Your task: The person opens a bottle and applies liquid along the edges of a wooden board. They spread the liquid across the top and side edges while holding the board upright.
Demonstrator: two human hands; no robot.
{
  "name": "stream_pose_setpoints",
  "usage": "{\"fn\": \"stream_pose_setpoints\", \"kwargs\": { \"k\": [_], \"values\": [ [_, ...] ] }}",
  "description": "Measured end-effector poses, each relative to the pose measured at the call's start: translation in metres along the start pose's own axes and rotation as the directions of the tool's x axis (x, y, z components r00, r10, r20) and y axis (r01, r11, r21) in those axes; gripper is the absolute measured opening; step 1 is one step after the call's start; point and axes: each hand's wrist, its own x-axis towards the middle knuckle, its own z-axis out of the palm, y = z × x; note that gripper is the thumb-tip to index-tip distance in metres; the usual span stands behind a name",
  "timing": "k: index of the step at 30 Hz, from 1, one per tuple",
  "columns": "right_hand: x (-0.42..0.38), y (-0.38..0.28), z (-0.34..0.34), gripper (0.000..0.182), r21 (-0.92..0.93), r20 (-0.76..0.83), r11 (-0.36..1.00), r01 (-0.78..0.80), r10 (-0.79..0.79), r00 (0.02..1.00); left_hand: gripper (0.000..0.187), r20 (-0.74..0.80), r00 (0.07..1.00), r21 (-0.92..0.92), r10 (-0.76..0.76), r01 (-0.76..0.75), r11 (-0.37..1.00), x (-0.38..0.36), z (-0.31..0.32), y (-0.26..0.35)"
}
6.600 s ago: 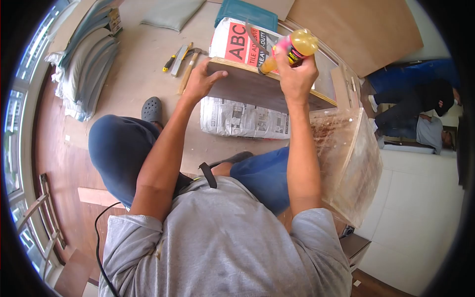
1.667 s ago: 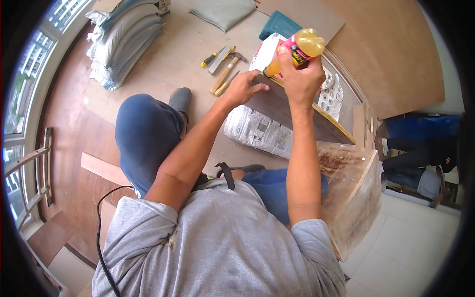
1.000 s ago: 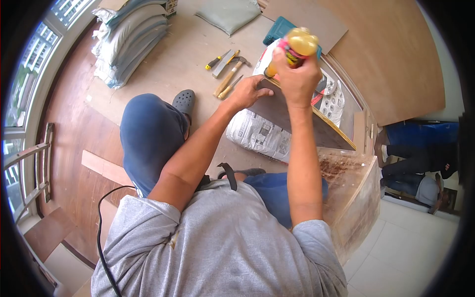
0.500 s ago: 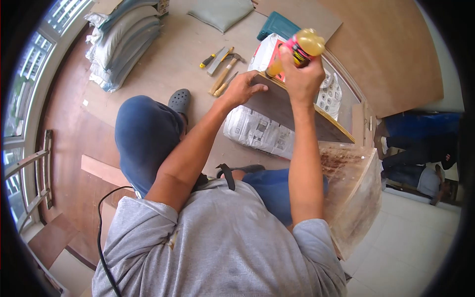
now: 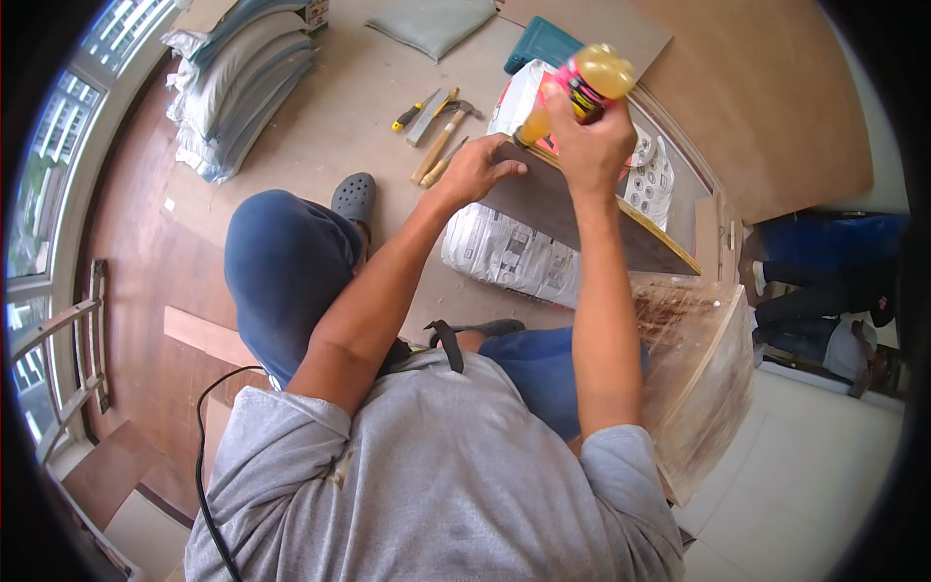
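Observation:
My right hand [image 5: 593, 145] is wrapped around a plastic bottle [image 5: 609, 70] of yellowish liquid with a pink and black label. The bottle is tipped over, its neck pointing down at the near-left end of a board's narrow edge. That dark-faced wooden board [image 5: 543, 209] stands on its side, and a yellowish strip runs along its upper edge. My left hand [image 5: 477, 172] grips the board's left corner, thumb on the near face and fingers over the far side. Whether liquid is coming out of the bottle is too small to tell.
A hammer [image 5: 441, 143], a chisel [image 5: 446, 163] and a yellow-handled tool [image 5: 411, 116] lie on the floor ahead. White printed bags [image 5: 509, 254] sit under the board. A worn wooden box [image 5: 693, 373] stands at right. Stacked sacks [image 5: 242, 92] are at left; another person [image 5: 824, 320] is far right.
The bottle's neck has shifted slightly left along the board's edge, toward my left hand. My left hand keeps its hold on the corner.

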Motion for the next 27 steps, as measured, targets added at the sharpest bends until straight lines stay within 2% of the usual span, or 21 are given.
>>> {"fn": "stream_pose_setpoints", "kwargs": {
  "k": [1,3,4,5,7,8,9,12,14,15,18,19,21,22,24,25,27],
  "values": [
    [0.003,-0.001,0.006,0.034,0.000,-0.002,1.000,0.000,0.000,1.000,0.040,0.000,1.000,0.015,-0.015,0.015,1.000,0.002,0.000,-0.001],
    [0.006,-0.005,0.012,0.033,-0.142,0.007,0.976,0.167,-0.168,0.986,0.041,-0.014,1.000,0.028,0.014,-0.014,1.000,0.003,0.000,-0.004],
    [0.004,-0.014,0.006,0.034,-0.093,0.024,0.992,0.089,-0.087,0.996,0.041,-0.027,0.999,0.040,0.044,-0.043,0.998,0.004,0.001,-0.005],
    [-0.001,-0.012,-0.003,0.034,-0.100,0.022,0.991,0.088,-0.086,0.996,0.041,-0.021,0.999,0.035,0.047,-0.046,0.998,0.005,0.002,-0.007],
    [-0.010,0.004,-0.031,0.034,-0.092,0.000,0.995,0.040,-0.040,0.999,0.041,-0.042,0.999,-0.083,0.027,-0.030,0.996,0.004,0.006,-0.011],
    [-0.014,0.010,-0.047,0.033,-0.055,-0.046,0.998,-0.003,0.001,0.999,0.041,-0.025,1.000,0.003,-0.010,0.010,1.000,0.003,0.002,-0.005],
    [-0.020,0.016,-0.065,0.031,-0.047,-0.102,0.994,-0.095,0.089,0.991,0.041,-0.014,1.000,-0.008,-0.008,0.008,1.000,0.002,0.001,0.001],
    [-0.027,0.037,-0.106,0.033,-0.165,-0.181,0.978,-0.125,0.094,0.979,0.042,-0.002,0.998,0.053,-0.056,0.056,0.997,0.000,-0.003,0.011],
    [-0.024,0.038,-0.114,0.035,-0.185,-0.270,0.955,-0.232,0.178,0.946,0.042,-0.001,0.999,0.058,-0.046,0.046,0.997,-0.001,-0.004,0.015],
    [-0.024,0.040,-0.110,0.035,-0.186,-0.272,0.955,-0.229,0.175,0.946,0.043,-0.009,0.999,0.065,-0.041,0.041,0.997,-0.001,-0.005,0.018],
    [-0.023,0.028,-0.074,0.036,-0.005,-0.193,0.992,-0.129,0.126,0.973,0.044,-0.028,1.000,0.010,0.001,-0.001,1.000,0.002,0.002,0.000],
    [-0.021,0.024,-0.067,0.037,-0.070,-0.165,0.992,-0.105,0.092,0.982,0.044,-0.027,1.000,0.013,0.005,-0.005,1.000,0.004,0.001,0.003],
    [-0.020,0.012,-0.061,0.036,-0.316,-0.106,0.949,0.005,-0.040,0.993,0.044,-0.002,0.999,0.030,-0.052,0.052,0.998,0.002,-0.001,0.008],
    [-0.024,0.014,-0.065,0.036,-0.318,-0.110,0.948,0.002,-0.039,0.993,0.044,0.003,0.999,0.031,-0.051,0.051,0.998,0.001,0.000,0.006],
    [-0.027,0.023,-0.079,0.036,-0.124,-0.186,0.986,-0.110,0.086,0.979,0.043,-0.046,0.998,0.037,0.043,-0.041,0.998,0.004,0.002,0.002],
    [-0.030,0.020,-0.091,0.034,-0.167,-0.198,0.981,-0.103,0.069,0.978,0.043,-0.048,0.998,0.031,0.044,-0.043,0.999,0.005,0.001,0.004],
    [-0.036,0.046,-0.125,0.033,-0.177,-0.282,0.972,-0.156,0.102,0.954,0.043,-0.001,0.999,0.007,-0.051,0.051,0.999,0.002,0.000,0.009]
  ]
}}
